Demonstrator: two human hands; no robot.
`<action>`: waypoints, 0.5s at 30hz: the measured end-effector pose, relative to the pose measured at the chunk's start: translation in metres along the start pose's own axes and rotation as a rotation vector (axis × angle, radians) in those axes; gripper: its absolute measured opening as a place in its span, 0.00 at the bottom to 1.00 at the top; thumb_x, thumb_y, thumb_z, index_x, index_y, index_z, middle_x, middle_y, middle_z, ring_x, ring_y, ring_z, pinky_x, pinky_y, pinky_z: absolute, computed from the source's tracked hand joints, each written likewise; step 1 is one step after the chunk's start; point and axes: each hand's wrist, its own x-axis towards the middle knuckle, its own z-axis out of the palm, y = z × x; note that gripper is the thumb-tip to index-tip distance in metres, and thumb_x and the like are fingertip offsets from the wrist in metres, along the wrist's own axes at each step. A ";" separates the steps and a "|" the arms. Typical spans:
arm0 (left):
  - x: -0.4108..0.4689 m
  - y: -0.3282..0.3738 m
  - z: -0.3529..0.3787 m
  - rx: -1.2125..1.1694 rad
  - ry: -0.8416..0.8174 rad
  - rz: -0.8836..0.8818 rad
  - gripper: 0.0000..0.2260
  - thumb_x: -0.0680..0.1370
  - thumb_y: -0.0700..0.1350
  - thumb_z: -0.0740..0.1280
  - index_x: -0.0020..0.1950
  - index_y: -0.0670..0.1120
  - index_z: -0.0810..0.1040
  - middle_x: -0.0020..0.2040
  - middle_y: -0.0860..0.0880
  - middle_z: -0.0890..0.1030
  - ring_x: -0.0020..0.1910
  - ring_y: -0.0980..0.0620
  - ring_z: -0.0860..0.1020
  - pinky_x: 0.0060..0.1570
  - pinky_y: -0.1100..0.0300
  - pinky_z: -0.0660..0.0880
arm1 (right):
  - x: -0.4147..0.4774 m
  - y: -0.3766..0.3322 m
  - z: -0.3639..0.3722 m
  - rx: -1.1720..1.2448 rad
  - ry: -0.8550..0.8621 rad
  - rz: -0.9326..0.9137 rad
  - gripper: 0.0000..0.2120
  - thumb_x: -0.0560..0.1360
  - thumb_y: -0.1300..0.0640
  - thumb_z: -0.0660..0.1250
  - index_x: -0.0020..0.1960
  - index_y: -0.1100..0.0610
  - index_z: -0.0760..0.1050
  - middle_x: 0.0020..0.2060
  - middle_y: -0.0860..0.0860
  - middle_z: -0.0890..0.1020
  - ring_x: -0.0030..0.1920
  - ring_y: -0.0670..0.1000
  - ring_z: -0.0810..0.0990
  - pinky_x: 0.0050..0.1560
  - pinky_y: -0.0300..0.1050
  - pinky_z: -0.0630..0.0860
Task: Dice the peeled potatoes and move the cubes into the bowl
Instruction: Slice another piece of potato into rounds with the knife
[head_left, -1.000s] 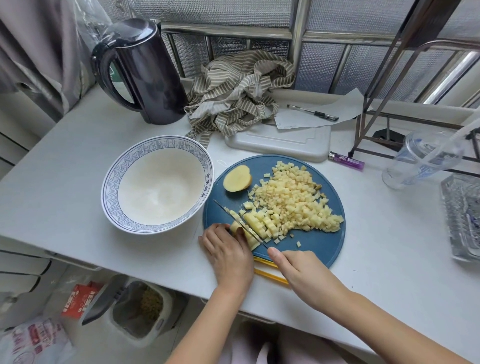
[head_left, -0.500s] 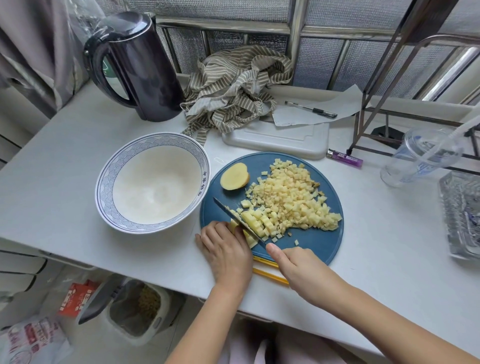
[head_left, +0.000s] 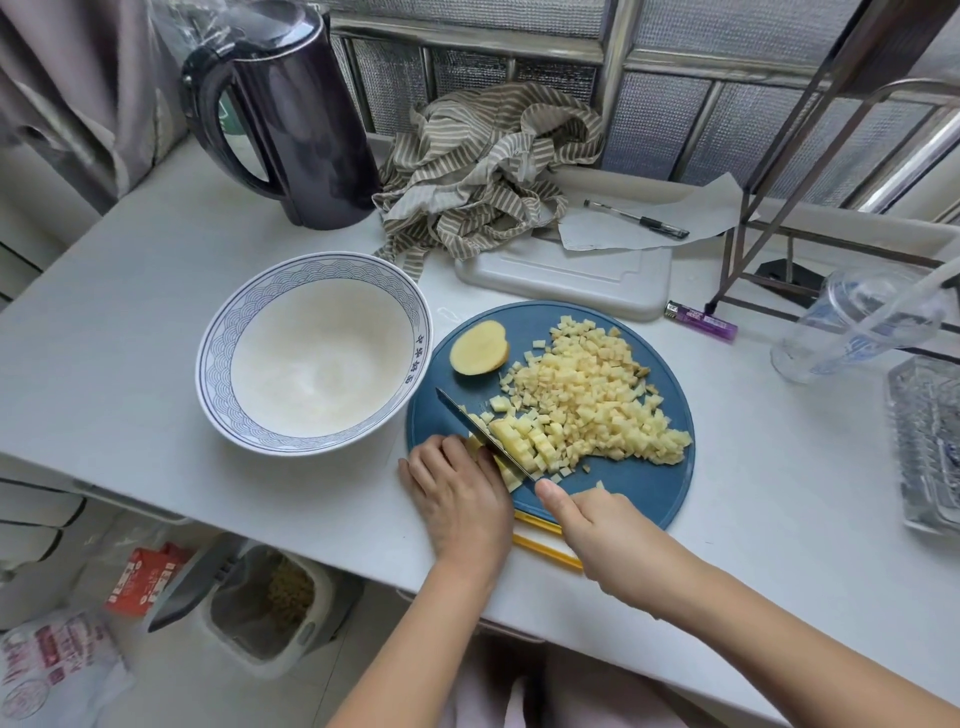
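Note:
A round blue cutting board (head_left: 639, 483) carries a large heap of potato cubes (head_left: 587, 400) and a peeled potato half (head_left: 478, 354) at its far left. My left hand (head_left: 457, 493) presses down on the potato strips (head_left: 511, 452) at the board's near-left edge. My right hand (head_left: 602, 540) grips the knife (head_left: 483, 434), whose blade lies across those strips, tip pointing far-left. The white bowl (head_left: 260, 332) with a blue patterned rim stands left of the board and holds nothing.
A dark kettle (head_left: 296, 119) and a striped cloth (head_left: 483, 166) stand at the back. A white board (head_left: 566, 275), paper, pen (head_left: 636, 219), purple lighter (head_left: 701, 321), plastic cup (head_left: 852, 322) and glass tray (head_left: 924, 441) lie to the right. Yellow chopsticks (head_left: 545, 540) lie near the table edge.
The knife has stepped a little leftward along the strips, leaving more cubes beside the blade. My left hand stays put on the strips. The camera has shifted slightly.

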 end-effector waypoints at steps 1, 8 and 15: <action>0.000 0.000 0.000 0.002 0.000 0.002 0.13 0.80 0.47 0.50 0.48 0.41 0.71 0.49 0.39 0.73 0.50 0.37 0.72 0.59 0.38 0.69 | 0.000 -0.001 -0.001 -0.005 -0.005 0.004 0.28 0.81 0.37 0.46 0.33 0.57 0.59 0.27 0.53 0.67 0.25 0.50 0.64 0.35 0.45 0.66; 0.000 -0.001 0.000 -0.004 -0.013 0.010 0.11 0.79 0.46 0.52 0.48 0.41 0.70 0.49 0.39 0.74 0.50 0.37 0.72 0.57 0.37 0.70 | -0.002 -0.010 -0.003 -0.070 -0.033 0.026 0.28 0.82 0.37 0.45 0.33 0.57 0.60 0.30 0.56 0.69 0.24 0.49 0.65 0.32 0.44 0.68; 0.001 0.000 -0.001 -0.008 -0.005 0.012 0.11 0.79 0.46 0.52 0.48 0.41 0.71 0.49 0.39 0.73 0.50 0.38 0.71 0.56 0.37 0.71 | -0.003 -0.012 -0.006 -0.108 -0.045 0.030 0.28 0.82 0.38 0.45 0.36 0.57 0.62 0.30 0.55 0.68 0.20 0.45 0.62 0.16 0.32 0.63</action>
